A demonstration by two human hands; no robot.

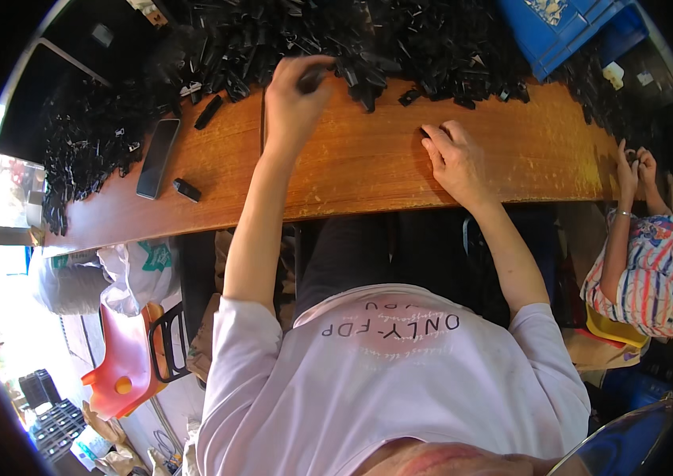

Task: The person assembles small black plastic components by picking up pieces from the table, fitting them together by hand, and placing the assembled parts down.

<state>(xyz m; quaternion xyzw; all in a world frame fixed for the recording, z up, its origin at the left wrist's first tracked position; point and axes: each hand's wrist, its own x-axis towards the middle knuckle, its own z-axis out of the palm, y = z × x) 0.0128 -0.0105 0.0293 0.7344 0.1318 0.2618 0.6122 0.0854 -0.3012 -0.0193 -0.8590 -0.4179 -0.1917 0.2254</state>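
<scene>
A large heap of small black plastic pieces [249,44] covers the far side of the wooden table [368,159]. At its near edge my left hand [293,99] is curled around a black plastic piece [312,78], whose exact kind I cannot tell. Close to the fingers, a few black pieces [364,83] jut out of the heap. My right hand [457,159] rests low over the table, right of centre, with bent fingers drawn together. A small dark bit shows at its fingertips, too little to name.
Left on the table lie a dark phone [158,159], a black piece [186,190] and another black piece [208,112]. A blue crate [559,36] stands at the far right. A co-worker [642,270] in a striped top handles something at the right end.
</scene>
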